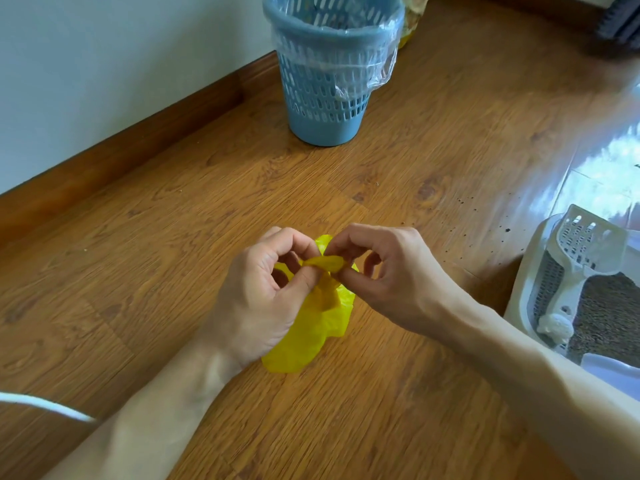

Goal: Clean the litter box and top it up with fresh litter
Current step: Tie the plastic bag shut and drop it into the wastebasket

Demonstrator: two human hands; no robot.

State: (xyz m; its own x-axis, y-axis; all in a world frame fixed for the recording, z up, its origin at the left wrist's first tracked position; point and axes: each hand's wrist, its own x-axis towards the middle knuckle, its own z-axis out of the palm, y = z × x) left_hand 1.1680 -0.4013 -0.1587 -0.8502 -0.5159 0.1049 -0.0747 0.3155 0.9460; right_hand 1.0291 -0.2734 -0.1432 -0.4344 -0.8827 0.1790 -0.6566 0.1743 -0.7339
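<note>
**Both hands pinching a yellow bag over the floor**

Hands, two. I see my left hand (273,292) with fingers curled and its thumb and forefinger nipped together on a twisted strip at the top of the yellow plastic bag (313,327). My right hand (384,271) pinches the other end of that same strip between thumb and forefinger, its remaining fingers loosely curled and holding nothing else. The two hands sit close together, almost touching, above the wooden floor (173,237).

Yellow plastic bag, one. Crumpled, it hangs from the pinched strip, its lower end resting on the floor below my left wrist. I cannot tell what is inside it.

Litter box, one (519,292). White, at the right edge, well apart from the bag and cut off by the frame. Grey litter (606,313) shows inside, and my right forearm covers its near corner.

Litter scoop, one (581,251). White and slotted, it lies in the box with its handle towards me.

Waste bin, one (329,98). Blue, perforated, lined with a clear bag, it stands upright by the wall at the top.

Dark specks (460,202), too small to count, are scattered on the floor beside the box. A second yellow object (412,26) behind the bin is mostly hidden.
</note>
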